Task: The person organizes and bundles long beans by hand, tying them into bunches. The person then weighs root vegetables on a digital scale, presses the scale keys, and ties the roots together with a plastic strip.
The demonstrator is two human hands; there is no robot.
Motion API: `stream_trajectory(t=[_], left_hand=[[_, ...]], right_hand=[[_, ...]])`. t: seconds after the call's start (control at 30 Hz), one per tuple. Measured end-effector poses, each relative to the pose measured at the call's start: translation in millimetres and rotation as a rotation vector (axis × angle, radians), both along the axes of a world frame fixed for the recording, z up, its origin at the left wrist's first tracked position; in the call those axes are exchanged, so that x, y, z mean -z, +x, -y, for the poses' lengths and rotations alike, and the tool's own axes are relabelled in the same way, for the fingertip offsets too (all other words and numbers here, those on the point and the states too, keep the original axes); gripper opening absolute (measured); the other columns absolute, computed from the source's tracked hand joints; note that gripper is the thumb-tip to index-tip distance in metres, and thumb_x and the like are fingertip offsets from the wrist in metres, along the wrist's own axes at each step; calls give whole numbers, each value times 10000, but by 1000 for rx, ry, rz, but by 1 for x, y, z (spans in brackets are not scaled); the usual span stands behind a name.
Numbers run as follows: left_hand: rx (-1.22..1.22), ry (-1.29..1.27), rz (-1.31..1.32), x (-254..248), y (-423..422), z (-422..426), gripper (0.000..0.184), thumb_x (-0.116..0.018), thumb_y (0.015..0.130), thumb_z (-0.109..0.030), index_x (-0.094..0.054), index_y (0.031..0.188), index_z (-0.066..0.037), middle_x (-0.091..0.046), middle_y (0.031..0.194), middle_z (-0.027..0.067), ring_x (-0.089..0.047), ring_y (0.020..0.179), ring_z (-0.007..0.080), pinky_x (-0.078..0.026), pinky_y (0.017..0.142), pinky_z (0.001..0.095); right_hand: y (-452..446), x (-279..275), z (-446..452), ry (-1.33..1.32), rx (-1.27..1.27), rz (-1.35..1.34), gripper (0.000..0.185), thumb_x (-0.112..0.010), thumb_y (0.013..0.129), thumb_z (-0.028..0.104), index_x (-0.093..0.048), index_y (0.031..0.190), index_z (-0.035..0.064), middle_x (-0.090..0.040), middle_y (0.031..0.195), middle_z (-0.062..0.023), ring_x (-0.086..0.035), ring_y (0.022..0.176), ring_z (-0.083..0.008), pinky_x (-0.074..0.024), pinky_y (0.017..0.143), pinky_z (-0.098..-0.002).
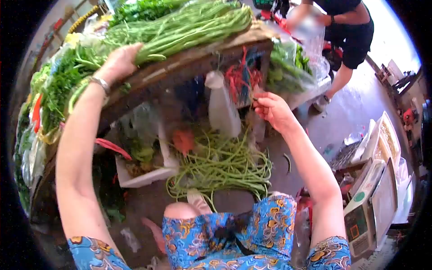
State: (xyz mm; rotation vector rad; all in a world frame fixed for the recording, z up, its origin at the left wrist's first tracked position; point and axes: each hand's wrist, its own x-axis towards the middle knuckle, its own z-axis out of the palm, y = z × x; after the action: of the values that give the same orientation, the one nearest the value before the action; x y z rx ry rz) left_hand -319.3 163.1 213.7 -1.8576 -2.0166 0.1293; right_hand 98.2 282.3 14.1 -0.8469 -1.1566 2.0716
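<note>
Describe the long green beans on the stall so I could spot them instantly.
Find the wooden stall table in the picture's upper left. Along its front edge, beside the person's left hand, lies the pile of long green beans. Its pods run roughly parallel, unlike the tangled beans below and the bushy leafy greens further left.

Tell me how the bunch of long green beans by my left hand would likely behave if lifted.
The long green beans look thin and slightly curved, so the bunch would probably sag at its ends. Stray ends poke out near your left hand, so some might slip free.
</note>
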Motion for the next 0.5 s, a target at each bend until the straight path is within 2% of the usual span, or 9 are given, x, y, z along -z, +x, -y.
stream_trajectory(t=[0.03, 0.1, 0.17, 0.23, 0.27, 0.37, 0.4, 0.43, 0.5], left_hand=[[-59, -65, 20, -10, 5, 0, 579, -594, 729, 11, -510, 1298, -58, -647, 1094, 215, -621, 1052, 360, -506, 899, 438], [84, -43, 37, -8, -21, -6, 612, -603, 719, 16, -502, 1318, -60, -639, 1137, 203, -603, 1084, 353, -489, 932, 422], [309, -63, 168, -11, -30, -8, 569, -601, 722, 21, -543, 1281, -65, -639, 1159, 172, -595, 1095, 331, -478, 927, 410], [284, -215, 239, -23, -65, -14, 875, -569, 683, 52, -285, 1499, -85, -388, 1501, 147, -410, 1348, 252, -302, 1142, 303], [277, -249, 266, -21, -49, -6, 875, -569, 683, 52, -285, 1499, -85, -388, 1501, 147, -410, 1348, 252, -302, 1142, 303], [220, 80, -346, -21, 37, 35, 830, -685, 867, -406, -263, 1512, -97, -442, 1439, 190, -484, 1290, 235, -381, 1085, 431], [289, 180, -232, -5, 46, 47, 706, -624, 803, -172, -370, 1457, -104, -480, 1416, 168, -485, 1290, 265, -371, 1091, 402], [354, 281, -116, 17, 55, 60, 693, -564, 738, 61, -476, 1403, -110, -518, 1393, 146, -487, 1290, 296, -362, 1097, 372], [513, 206, -94, 60, 126, 89, 500, -594, 732, 24, -585, 1221, -79, -646, 1135, 147, -601, 1051, 312, -473, 892, 403]], right_hand=[[12, 15, 5, 22, -54, 75, 263, -598, 906, 141, -599, 1153, 51, -658, 872, -30, -619, 753, -133, -495, 634, -270], [30, 41, 23, -122, 23, 169, 254, -596, 907, 136, -610, 1144, 46, -658, 876, -35, -621, 736, -139, -499, 629, -265], [51, 76, 29, -215, 9, 176, 271, -606, 897, 113, -599, 1158, 38, -661, 876, -49, -622, 712, -147, -499, 623, -273], [73, 102, 37, -269, -32, 221, 274, -606, 894, 96, -596, 1161, 37, -662, 881, -54, -622, 723, -145, -496, 627, -272], [82, 106, 45, -267, -58, 216, 265, -605, 893, 88, -601, 1154, 41, -662, 891, -54, -622, 740, -139, -491, 633, -268], [101, 135, 61, -298, -65, 340, 244, -601, 906, 111, -609, 1144, 57, -667, 920, -46, -626, 771, -131, -492, 657, -264], [105, 142, 66, -314, -72, 348, 244, -601, 906, 111, -609, 1144, 57, -667, 920, -46, -626, 771, -131, -492, 657, -264], [107, 149, 71, -305, -110, 419, 235, -595, 913, 124, -613, 1138, 59, -667, 916, -41, -624, 776, -128, -492, 663, -263], [108, 167, 79, -306, -150, 498, 227, -590, 920, 136, -617, 1132, 61, -667, 913, -36, -622, 780, -125, -493, 668, -262]])
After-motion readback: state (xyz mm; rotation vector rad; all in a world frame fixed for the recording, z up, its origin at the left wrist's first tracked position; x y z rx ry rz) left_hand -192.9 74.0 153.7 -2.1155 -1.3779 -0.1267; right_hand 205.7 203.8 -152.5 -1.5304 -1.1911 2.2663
